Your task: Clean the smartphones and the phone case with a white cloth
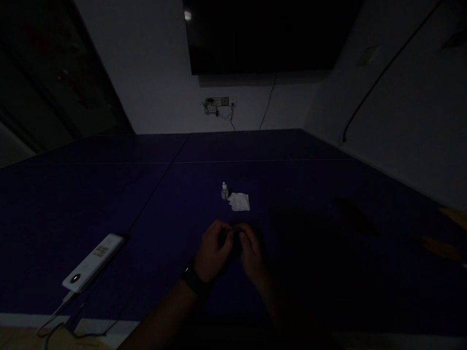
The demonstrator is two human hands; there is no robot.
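The room is very dark. My left hand (212, 250) and my right hand (251, 250) meet over the dark blue table (109, 204), fingers curled together around a small dark object (235, 236) that I cannot make out. A dark band sits on my left wrist. Just beyond my hands stands a small bottle (224, 190) with a white crumpled cloth (240, 201) lying beside it on its right.
A white power bank (93, 262) with a cable lies at the table's near left edge. A dark screen (262, 34) hangs on the far wall above a wall socket (219, 103). Dim objects lie at the table's right side.
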